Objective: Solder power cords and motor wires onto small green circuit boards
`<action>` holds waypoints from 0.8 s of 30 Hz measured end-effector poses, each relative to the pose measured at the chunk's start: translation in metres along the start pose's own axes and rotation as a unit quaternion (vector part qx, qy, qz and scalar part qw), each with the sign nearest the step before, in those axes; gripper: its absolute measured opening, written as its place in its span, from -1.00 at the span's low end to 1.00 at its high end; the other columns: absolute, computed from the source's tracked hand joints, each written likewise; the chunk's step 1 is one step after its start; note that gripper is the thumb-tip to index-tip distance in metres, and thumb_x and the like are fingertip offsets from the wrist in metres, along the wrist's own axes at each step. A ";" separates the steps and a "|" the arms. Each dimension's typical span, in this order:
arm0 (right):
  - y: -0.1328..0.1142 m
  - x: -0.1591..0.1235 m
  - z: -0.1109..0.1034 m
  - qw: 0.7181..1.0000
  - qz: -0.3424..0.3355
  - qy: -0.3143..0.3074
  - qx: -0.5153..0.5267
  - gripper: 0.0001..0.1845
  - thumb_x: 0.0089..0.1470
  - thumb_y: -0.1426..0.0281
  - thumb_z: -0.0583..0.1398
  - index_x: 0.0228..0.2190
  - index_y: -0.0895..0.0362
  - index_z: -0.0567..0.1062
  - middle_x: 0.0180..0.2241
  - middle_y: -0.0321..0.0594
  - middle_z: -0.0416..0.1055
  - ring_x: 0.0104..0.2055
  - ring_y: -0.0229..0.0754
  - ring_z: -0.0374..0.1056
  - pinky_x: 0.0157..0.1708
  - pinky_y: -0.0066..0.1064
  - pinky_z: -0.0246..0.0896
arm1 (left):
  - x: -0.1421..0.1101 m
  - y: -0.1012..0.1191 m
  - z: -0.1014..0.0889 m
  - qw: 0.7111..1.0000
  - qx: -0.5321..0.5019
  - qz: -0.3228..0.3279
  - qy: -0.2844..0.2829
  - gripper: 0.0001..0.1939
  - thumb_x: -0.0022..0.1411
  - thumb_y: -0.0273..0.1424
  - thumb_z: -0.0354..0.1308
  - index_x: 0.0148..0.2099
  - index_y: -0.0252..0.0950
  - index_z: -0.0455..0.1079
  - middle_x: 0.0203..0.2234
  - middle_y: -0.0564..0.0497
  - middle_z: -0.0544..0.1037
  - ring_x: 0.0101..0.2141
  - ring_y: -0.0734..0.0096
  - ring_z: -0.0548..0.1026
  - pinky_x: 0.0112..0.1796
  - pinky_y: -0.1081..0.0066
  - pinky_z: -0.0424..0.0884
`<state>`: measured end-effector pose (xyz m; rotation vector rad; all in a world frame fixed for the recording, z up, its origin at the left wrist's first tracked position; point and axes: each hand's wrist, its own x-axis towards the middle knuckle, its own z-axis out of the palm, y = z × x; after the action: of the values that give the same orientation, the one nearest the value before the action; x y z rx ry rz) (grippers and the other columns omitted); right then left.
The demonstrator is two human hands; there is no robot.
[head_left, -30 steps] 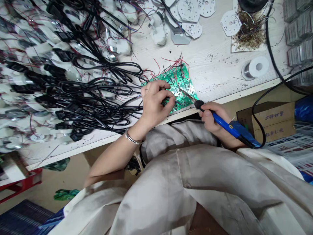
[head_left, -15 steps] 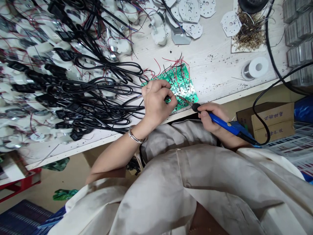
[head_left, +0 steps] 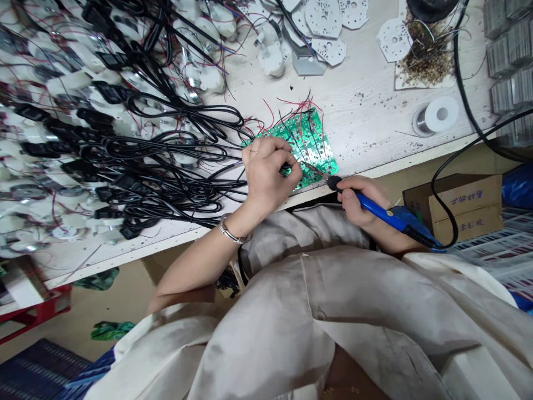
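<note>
A green circuit board (head_left: 310,130) lies at the table's front edge, with thin red and black wires standing out of it. My right hand (head_left: 361,201) is closed around the handle of a blue soldering iron (head_left: 377,212). The iron's tip points left over the board and nearly meets my left fingertips. Above the board's left part, my left hand (head_left: 268,173) is closed in a pinch on a black cable (head_left: 285,166). Only a short dark piece of that cable shows between the fingers; its end is hard to make out.
Bundled black cables (head_left: 179,166) and white motor units (head_left: 62,83) crowd the left side. White round boards (head_left: 322,19) lie at the back. A solder spool (head_left: 437,115) and a residue-covered pad (head_left: 428,64) are at the right. The iron's cord (head_left: 441,183) loops over the table edge near a cardboard box (head_left: 466,203).
Almost nothing differs. Both hands, the iron and the board keep their places, while the whole view has shifted very slightly.
</note>
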<state>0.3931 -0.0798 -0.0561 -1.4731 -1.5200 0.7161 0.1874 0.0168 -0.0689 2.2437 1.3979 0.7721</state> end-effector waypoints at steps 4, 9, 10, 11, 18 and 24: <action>0.003 -0.002 0.007 0.997 -0.040 0.058 0.019 -0.87 0.25 0.25 0.18 -0.26 -0.02 0.53 -0.49 -0.33 0.58 -0.51 -0.26 0.47 -0.31 -0.32 0.54 | 0.000 0.001 0.000 1.000 -0.002 0.005 0.004 -0.83 0.17 -0.51 0.28 -0.40 -0.18 0.38 -0.24 0.00 0.60 -0.13 0.15 0.49 -0.06 -0.01 0.30; 0.011 -0.007 0.009 0.996 -0.010 0.084 0.040 -0.80 0.26 0.17 0.17 -0.20 -0.01 0.51 -0.49 -0.32 0.53 -0.43 -0.22 0.50 -0.31 -0.30 0.53 | 0.000 0.002 0.000 1.000 0.001 0.003 0.006 -0.83 0.17 -0.50 0.27 -0.41 -0.18 0.38 -0.25 0.00 0.60 -0.14 0.15 0.50 -0.07 -0.01 0.30; 0.012 -0.006 0.008 0.995 -0.006 0.084 0.043 -0.80 0.27 0.17 0.17 -0.18 -0.01 0.50 -0.47 -0.31 0.52 -0.42 -0.23 0.49 -0.31 -0.31 0.53 | 0.000 0.002 0.000 1.000 0.003 0.002 0.005 -0.83 0.18 -0.50 0.26 -0.41 -0.18 0.38 -0.25 0.01 0.60 -0.14 0.15 0.50 -0.07 -0.01 0.30; 0.015 -0.005 0.008 0.995 -0.004 0.087 0.047 -0.79 0.27 0.17 0.17 -0.16 -0.01 0.49 -0.45 -0.31 0.52 -0.41 -0.23 0.49 -0.30 -0.31 0.53 | 0.000 0.002 -0.001 1.000 0.006 0.001 0.004 -0.83 0.18 -0.49 0.26 -0.41 -0.18 0.38 -0.25 0.01 0.60 -0.14 0.15 0.50 -0.07 -0.01 0.31; 0.034 0.009 0.020 0.983 -0.079 0.145 0.085 -0.79 0.32 0.21 0.13 -0.06 -0.05 0.43 -0.43 -0.38 0.45 -0.44 -0.27 0.46 -0.32 -0.32 0.48 | 0.001 0.003 -0.002 1.000 0.015 -0.010 -0.020 -0.84 0.20 -0.47 0.25 -0.40 -0.17 0.36 -0.22 -0.01 0.59 -0.10 0.13 0.48 -0.04 -0.04 0.31; 0.034 0.010 0.023 0.986 -0.076 0.138 0.052 -0.76 0.32 0.13 0.09 -0.09 -0.04 0.40 -0.37 -0.31 0.47 -0.37 -0.21 0.50 -0.28 -0.29 0.52 | 0.000 0.002 -0.003 1.000 0.015 -0.008 -0.014 -0.83 0.21 -0.46 0.25 -0.41 -0.16 0.37 -0.23 -0.02 0.59 -0.11 0.12 0.49 -0.06 -0.04 0.31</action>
<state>0.3901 -0.0615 -0.0934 -1.3018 -1.3453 0.4722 0.1872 0.0162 -0.0653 2.2548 1.4206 0.7159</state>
